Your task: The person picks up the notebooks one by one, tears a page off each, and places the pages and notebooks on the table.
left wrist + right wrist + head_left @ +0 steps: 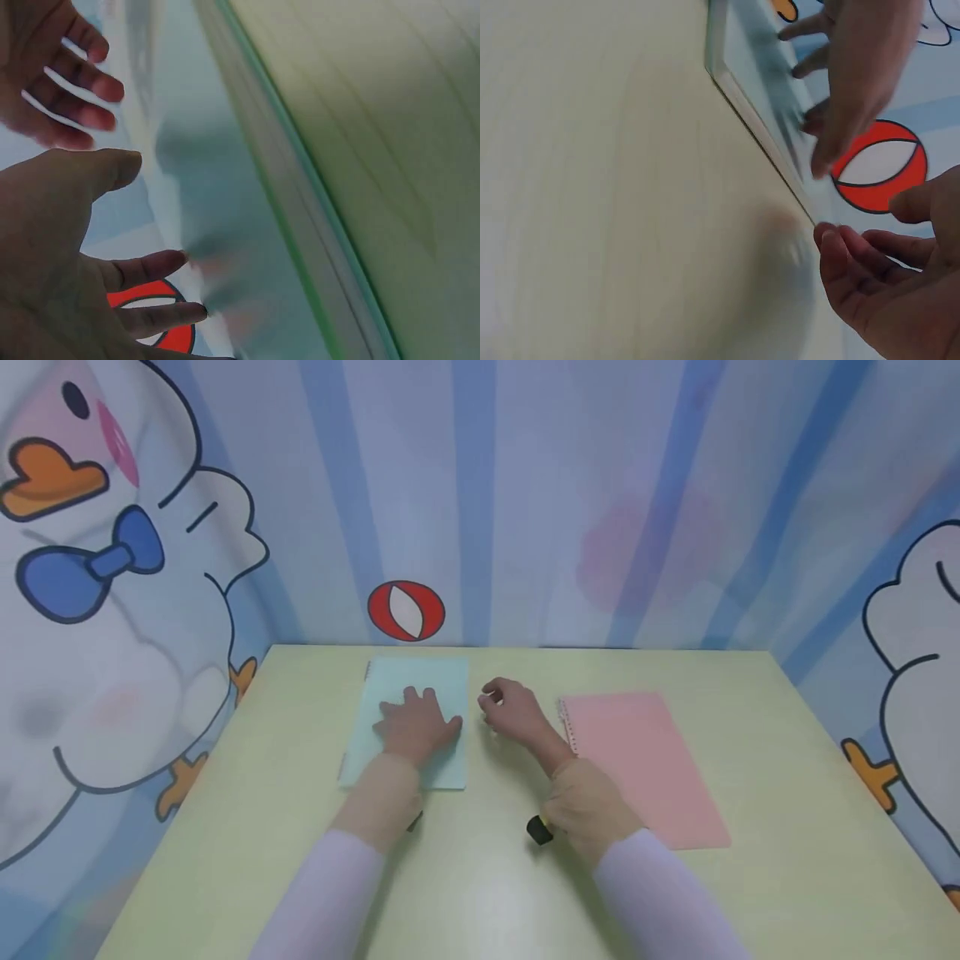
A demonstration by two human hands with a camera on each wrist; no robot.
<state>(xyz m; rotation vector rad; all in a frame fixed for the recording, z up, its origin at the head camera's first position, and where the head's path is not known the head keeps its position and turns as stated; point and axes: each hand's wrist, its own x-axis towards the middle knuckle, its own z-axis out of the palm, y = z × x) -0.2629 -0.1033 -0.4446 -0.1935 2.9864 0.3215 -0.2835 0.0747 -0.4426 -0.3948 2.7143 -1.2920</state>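
A light blue spiral notebook [416, 672] lies closed on the table, its coil along the left side. My left hand [414, 727] is spread over its cover, and the left wrist view has the fingertips [193, 311] right at the cover's surface. Just off the notebook's right edge, my right hand [517, 708] hovers with fingers loosely bent and nothing in them. Between thumb and fingers [840, 266] a gap shows in the right wrist view. Farther right, beside my right forearm, lies a pink spiral notebook [645, 760].
The pale table [495, 877] ends at a blue striped backdrop [525, 510] with cartoon birds on both sides and a red-and-white ball print [431, 610]. A black piece [539, 830] sticks out at my right wrist.
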